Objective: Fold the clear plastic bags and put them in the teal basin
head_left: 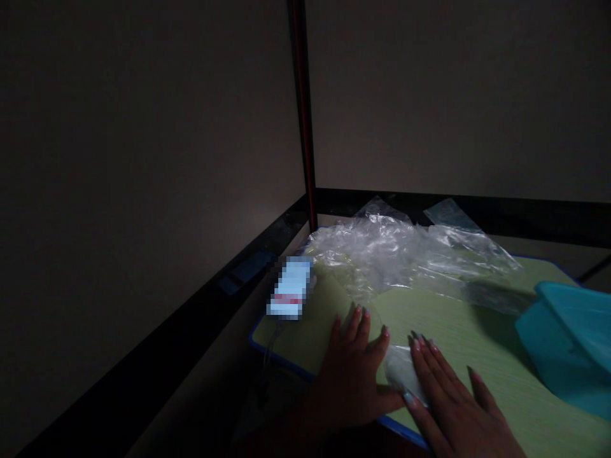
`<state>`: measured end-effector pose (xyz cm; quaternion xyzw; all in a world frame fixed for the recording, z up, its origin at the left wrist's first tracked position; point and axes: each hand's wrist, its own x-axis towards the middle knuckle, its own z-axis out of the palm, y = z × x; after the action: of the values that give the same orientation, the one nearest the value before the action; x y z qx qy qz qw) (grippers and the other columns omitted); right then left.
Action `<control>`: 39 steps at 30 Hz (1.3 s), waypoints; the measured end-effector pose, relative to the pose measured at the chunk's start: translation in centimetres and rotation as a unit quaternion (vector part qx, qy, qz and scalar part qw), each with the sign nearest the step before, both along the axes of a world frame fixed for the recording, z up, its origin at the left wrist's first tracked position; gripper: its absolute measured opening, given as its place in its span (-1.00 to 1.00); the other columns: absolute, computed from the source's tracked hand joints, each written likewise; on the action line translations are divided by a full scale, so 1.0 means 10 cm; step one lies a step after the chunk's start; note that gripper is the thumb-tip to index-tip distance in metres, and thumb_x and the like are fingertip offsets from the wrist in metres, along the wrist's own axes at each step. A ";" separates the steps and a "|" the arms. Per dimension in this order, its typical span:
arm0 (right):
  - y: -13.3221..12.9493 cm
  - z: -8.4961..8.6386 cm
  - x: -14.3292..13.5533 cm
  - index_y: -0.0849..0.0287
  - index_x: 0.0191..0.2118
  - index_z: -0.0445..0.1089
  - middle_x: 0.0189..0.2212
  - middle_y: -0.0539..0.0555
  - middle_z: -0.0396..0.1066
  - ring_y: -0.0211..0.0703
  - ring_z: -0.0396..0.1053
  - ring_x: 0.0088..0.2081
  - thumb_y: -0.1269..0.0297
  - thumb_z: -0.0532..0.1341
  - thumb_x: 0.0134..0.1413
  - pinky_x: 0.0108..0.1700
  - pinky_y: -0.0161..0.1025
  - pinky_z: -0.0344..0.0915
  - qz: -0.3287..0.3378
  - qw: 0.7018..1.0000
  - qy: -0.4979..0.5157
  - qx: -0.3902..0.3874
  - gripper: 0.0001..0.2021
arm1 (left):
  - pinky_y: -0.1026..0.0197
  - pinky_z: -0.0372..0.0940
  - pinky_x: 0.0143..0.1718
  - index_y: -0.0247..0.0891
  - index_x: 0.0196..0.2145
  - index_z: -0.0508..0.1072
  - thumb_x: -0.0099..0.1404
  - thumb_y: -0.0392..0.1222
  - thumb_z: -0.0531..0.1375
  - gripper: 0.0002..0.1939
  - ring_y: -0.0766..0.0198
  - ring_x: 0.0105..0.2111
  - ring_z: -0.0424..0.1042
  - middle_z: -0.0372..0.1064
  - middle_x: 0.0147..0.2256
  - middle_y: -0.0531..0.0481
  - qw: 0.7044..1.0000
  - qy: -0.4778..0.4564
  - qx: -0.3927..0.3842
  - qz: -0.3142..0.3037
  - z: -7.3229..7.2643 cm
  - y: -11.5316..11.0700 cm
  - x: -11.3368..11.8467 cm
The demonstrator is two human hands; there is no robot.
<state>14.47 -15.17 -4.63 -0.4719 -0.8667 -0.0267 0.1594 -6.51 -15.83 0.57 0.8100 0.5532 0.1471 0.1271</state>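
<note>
Between my two hands a small clear plastic packet (405, 369) with something whitish in it lies on the light green table (443, 321). My left hand (351, 375) rests at the packet's left side, fingers spread and pointing away from me, thumb toward its lower edge. My right hand (451, 394) lies along the packet's right side, with its fingers stretched out and partly covering it. Neither hand is wrapped round anything. What exactly the packet contains cannot be made out.
A heap of crumpled clear plastic bags (396, 248) spreads over the back of the table. At the right stands a turquoise plastic basin (568, 343). A lit phone (290, 289) with a cable lies at the left edge. Walls meet in a corner behind the table.
</note>
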 end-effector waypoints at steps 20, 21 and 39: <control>-0.03 0.12 -0.09 -0.04 0.32 -0.25 0.27 0.09 -0.05 0.10 -0.04 0.26 -0.02 -0.06 0.21 0.18 0.31 -0.09 -0.027 0.999 0.026 -0.030 -0.38 | -0.29 -0.33 0.21 -0.08 0.26 0.02 0.11 0.39 0.04 -0.13 -0.06 0.30 -0.40 -0.23 0.30 -0.17 0.999 0.026 0.034 0.010 -0.08 0.02 0.00; -0.04 0.16 -0.10 -0.01 0.32 -0.22 0.28 0.10 -0.07 0.07 -0.07 0.27 -0.01 -0.07 0.22 0.19 0.29 -0.10 -0.036 0.998 0.028 -0.041 -0.39 | -0.28 -0.33 0.21 -0.08 0.26 0.02 0.10 0.40 0.04 -0.13 -0.07 0.30 -0.40 -0.23 0.30 -0.17 0.999 0.034 0.036 0.011 -0.09 0.02 0.00; -0.14 0.41 -0.21 0.10 0.28 -0.03 0.28 0.10 -0.08 -0.11 -0.21 0.31 0.01 -0.20 0.27 0.23 0.21 -0.25 -0.045 0.992 0.039 -0.109 -0.46 | -0.22 -0.28 0.19 -0.01 0.25 0.03 0.14 0.38 0.01 -0.19 -0.03 0.30 -0.41 -0.15 0.29 -0.17 0.992 0.111 0.056 0.027 -0.17 0.10 0.01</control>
<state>12.33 -16.59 -0.49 -0.5254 -0.8356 0.0797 0.1392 -6.44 -14.82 -1.16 0.8122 0.5762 0.0899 0.0154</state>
